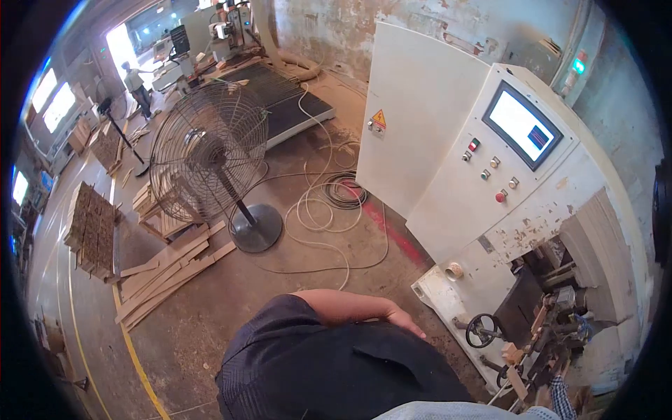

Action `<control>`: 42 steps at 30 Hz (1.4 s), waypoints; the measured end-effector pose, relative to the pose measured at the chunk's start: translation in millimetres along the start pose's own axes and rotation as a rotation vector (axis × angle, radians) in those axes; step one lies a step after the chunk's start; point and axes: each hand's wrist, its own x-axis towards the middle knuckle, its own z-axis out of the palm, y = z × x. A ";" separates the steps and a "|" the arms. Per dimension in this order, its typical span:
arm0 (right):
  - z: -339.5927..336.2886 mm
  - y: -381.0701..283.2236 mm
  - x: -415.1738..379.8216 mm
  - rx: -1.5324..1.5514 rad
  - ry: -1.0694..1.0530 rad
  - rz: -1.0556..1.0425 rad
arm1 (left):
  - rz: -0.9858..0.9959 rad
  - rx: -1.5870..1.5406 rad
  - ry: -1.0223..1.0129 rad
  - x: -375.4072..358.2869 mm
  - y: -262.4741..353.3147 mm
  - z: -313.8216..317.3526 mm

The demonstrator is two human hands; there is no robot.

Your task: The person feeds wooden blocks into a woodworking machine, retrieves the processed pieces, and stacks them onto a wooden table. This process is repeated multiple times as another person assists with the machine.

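My left hand (pixel 406 321) lies low in front of my dark clothing, with the forearm bent across my body. The visible fingers are stretched out together and hold nothing I can see; part of the hand is hidden behind the clothing. At the lower right edge, my right hand (pixel 558 369), above a black-and-white checked cuff (pixel 561 397), is at the machine among small wooden pieces (pixel 516 382). Its fingers are too small and covered to make out. A black handwheel (pixel 481 330) and a wooden block (pixel 512 353) are nearby.
A pale control cabinet (pixel 448 210) with a lit screen (pixel 521 124) and buttons stands ahead right. A caged floor fan (pixel 210 150), coiled hoses (pixel 343 192), loose boards (pixel 175 269) and a stacked wood pile (pixel 91 231) are left. A person (pixel 136 87) stands far back.
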 end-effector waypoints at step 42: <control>0.6 12.7 -40.0 -0.314 0.156 -0.111 | 1.570 1.641 1.236 -141.0 311.7 158.1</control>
